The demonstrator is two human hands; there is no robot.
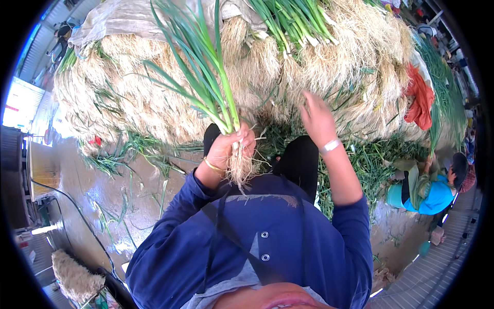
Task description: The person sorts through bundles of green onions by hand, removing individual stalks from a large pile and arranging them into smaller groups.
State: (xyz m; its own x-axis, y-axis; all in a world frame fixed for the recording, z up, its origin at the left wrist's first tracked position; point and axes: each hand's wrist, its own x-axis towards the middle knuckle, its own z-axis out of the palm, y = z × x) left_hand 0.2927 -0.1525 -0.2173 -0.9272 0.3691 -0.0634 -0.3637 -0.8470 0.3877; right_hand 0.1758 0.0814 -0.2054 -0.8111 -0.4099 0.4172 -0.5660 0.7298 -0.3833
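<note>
My left hand (pixel 231 149) is closed round a small bunch of green onions (pixel 228 95) near their white ends. Their green leaves point away from me, while the pale stringy roots hang below the fist toward my lap. To the right, my right hand (pixel 318 121) is raised with its fingers stretched out, and I see nothing in it. It is nearest to the front of a large heap of green onions (pixel 350 67), whose tan roots face me. Several cleaned-looking green stalks (pixel 293 23) lie on top of that heap.
Beige sacking (pixel 128 18) covers the heap's far left, and a red cloth (pixel 419 98) hangs at its right. Loose green leaves (pixel 360 170) litter the wet floor (pixel 149 190). A co-worker in blue (pixel 435 195) sits at right. A black cable (pixel 85 216) runs along the left.
</note>
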